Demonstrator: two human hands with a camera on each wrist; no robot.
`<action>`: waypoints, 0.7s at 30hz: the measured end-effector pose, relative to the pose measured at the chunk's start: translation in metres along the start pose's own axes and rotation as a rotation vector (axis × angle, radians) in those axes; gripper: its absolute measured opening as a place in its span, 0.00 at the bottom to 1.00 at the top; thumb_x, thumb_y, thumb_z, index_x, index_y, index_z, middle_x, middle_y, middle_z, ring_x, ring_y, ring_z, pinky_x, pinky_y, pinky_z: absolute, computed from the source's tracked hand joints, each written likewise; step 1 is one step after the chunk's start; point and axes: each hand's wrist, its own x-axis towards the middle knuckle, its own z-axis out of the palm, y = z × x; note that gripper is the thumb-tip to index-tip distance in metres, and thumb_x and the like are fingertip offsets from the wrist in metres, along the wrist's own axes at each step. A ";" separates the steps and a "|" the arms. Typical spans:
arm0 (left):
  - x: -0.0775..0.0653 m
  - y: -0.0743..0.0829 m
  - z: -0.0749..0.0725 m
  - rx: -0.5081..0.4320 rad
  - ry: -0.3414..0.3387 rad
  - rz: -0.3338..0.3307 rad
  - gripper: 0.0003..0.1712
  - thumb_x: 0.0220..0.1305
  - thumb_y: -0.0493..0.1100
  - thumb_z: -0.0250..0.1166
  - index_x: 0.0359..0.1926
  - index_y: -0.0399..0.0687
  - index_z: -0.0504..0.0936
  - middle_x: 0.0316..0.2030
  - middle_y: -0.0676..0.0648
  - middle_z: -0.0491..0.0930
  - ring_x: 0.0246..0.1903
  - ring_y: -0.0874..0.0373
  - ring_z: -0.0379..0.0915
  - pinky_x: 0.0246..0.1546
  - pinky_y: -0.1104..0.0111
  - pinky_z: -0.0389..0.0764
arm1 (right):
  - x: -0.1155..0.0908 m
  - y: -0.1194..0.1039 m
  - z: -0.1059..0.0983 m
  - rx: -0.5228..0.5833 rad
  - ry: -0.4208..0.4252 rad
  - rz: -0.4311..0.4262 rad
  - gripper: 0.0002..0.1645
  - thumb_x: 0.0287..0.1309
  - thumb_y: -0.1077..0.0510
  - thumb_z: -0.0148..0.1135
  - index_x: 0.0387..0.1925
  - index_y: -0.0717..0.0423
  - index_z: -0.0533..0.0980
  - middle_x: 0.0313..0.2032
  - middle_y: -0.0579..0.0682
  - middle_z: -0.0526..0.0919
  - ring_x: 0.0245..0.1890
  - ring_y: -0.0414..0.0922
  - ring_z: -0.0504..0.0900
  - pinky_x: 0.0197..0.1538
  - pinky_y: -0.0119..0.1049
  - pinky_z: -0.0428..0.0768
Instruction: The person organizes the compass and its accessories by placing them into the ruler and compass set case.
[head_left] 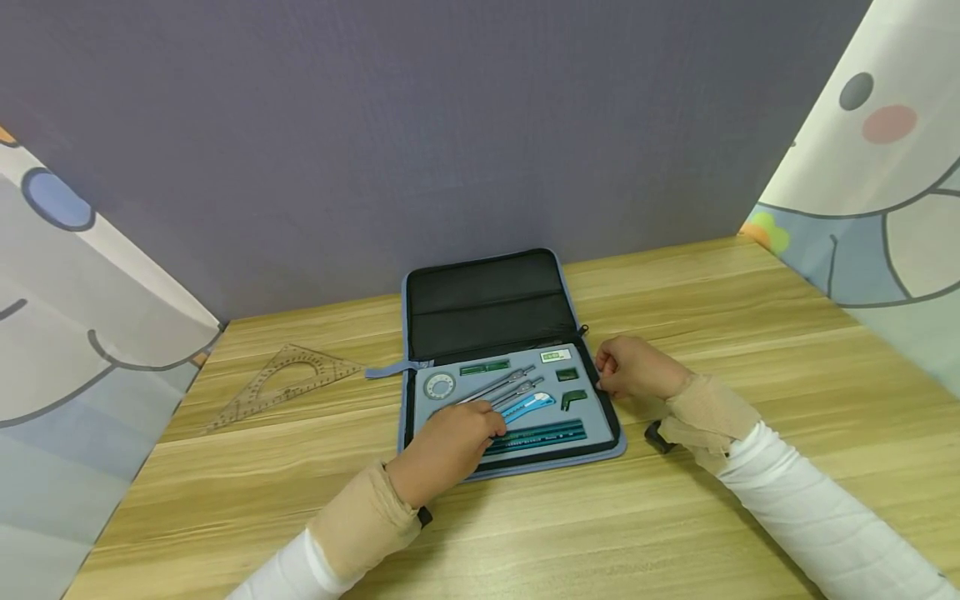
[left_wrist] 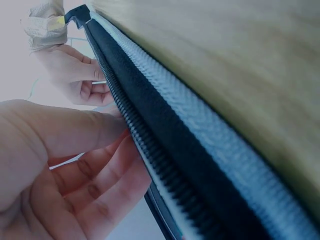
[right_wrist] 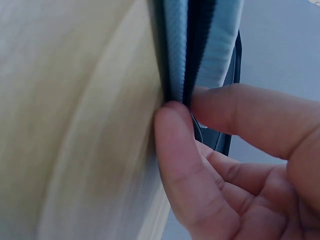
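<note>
A blue-edged zip case [head_left: 487,312] lies unfolded on the wooden table, its grey tray filled with drawing tools. Over the tray's lower left, my left hand [head_left: 453,446] pinches the near end of a blue utility knife [head_left: 531,405]; the case edge hides its fingertips in the left wrist view. My right hand [head_left: 637,367] grips the case's right side, thumb and index finger on either side of the zipped edge [right_wrist: 197,45]. Two compasses [head_left: 517,389] lie beside the knife, with dark green pencils [head_left: 551,433] below it.
A clear set square [head_left: 247,402] lies on the table to the left. The tray also holds a round white ring [head_left: 439,385], an eraser [head_left: 556,356] and small green pieces [head_left: 573,397]. A fabric strap [head_left: 386,369] sticks out leftward. Behind the table stands a grey panel [head_left: 360,150].
</note>
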 end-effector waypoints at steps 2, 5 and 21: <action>0.000 0.001 0.000 0.006 0.004 -0.001 0.10 0.50 0.30 0.66 0.34 0.45 0.81 0.32 0.51 0.78 0.32 0.60 0.76 0.30 0.77 0.74 | 0.000 0.000 0.000 -0.002 0.002 0.003 0.09 0.47 0.70 0.60 0.32 0.67 0.69 0.20 0.50 0.72 0.19 0.42 0.75 0.25 0.34 0.76; 0.000 0.003 -0.001 0.019 0.012 -0.003 0.10 0.51 0.29 0.64 0.34 0.45 0.81 0.32 0.51 0.78 0.31 0.59 0.76 0.29 0.75 0.75 | -0.001 -0.001 0.000 -0.002 0.004 0.008 0.09 0.47 0.70 0.60 0.31 0.67 0.69 0.20 0.50 0.72 0.19 0.41 0.75 0.25 0.34 0.76; 0.000 0.009 0.000 0.111 0.026 -0.026 0.16 0.44 0.24 0.65 0.32 0.48 0.83 0.31 0.52 0.79 0.32 0.61 0.76 0.29 0.75 0.75 | -0.001 -0.001 -0.001 -0.015 0.006 -0.003 0.09 0.47 0.69 0.60 0.31 0.66 0.69 0.20 0.50 0.73 0.18 0.41 0.75 0.25 0.34 0.75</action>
